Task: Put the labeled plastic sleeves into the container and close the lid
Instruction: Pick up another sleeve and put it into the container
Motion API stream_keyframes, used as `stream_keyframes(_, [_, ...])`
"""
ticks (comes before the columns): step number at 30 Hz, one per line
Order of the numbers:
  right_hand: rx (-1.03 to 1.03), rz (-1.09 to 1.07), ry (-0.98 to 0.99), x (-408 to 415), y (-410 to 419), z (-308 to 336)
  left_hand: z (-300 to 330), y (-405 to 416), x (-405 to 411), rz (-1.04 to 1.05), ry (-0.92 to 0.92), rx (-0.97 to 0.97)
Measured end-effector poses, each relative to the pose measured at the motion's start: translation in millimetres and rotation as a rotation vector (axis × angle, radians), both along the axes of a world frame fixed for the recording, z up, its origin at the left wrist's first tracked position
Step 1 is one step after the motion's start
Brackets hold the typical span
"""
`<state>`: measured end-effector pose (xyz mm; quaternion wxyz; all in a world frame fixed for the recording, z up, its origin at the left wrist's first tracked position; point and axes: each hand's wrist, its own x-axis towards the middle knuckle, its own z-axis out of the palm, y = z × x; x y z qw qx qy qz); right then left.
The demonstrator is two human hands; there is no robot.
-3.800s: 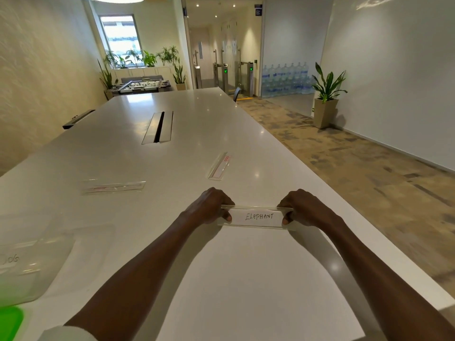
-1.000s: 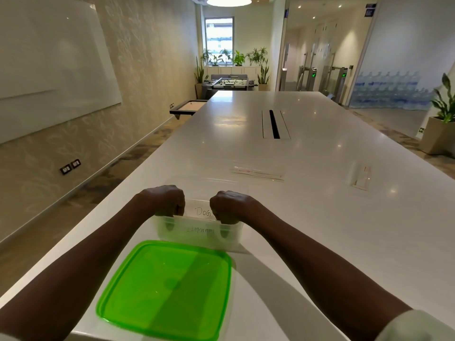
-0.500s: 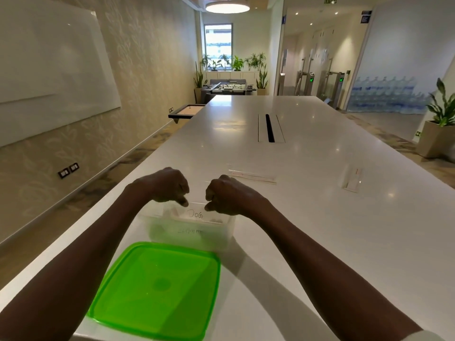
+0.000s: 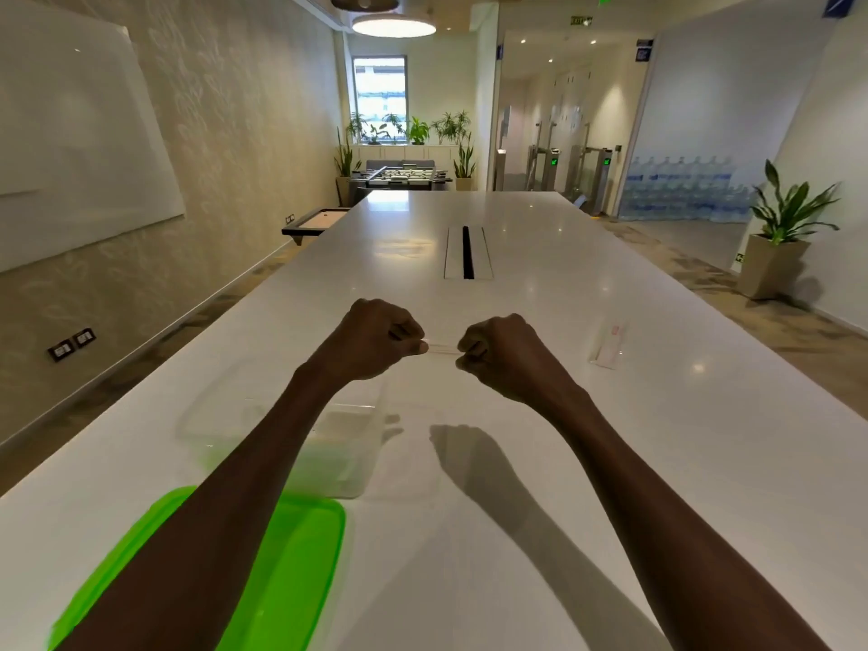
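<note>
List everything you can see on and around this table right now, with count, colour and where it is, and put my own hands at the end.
Long white table: one, white, running away from the camera.
Clear plastic container: one, transparent, near left, partly behind the left forearm.
Green plastic lid: one, bright green, flat on the table in front of the container.
Clear plastic sleeve between the hands: one, transparent, seen edge-on, label unreadable.
Clear plastic sleeve lying on the table: one, transparent with a reddish mark, to the right.
Potted plant: one, green in a beige pot, floor at right.
Left hand: fist, grip on the sleeve's left end.
Right hand: fist, grip on its right end.
</note>
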<state>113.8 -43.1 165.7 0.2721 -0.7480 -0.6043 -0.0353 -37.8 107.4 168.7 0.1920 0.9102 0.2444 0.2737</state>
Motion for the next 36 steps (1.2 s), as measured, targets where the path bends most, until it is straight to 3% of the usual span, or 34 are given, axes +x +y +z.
stream_keyframes(12, [0.011, -0.355, 0.198, 122.3, -46.2, -56.7, -33.3, -55.9, 125.4, -0.133, -0.012, -0.203])
stream_keyframes(21, [0.177, -0.64, 0.523, 190.9, -39.1, -85.9, -72.4, -58.8, 204.5, 0.004, -0.086, -0.233])
stream_keyframes(36, [0.193, -0.79, 0.57, 244.7, 18.3, -107.5, -117.1, -34.2, 248.2, 0.104, -0.216, -0.402])
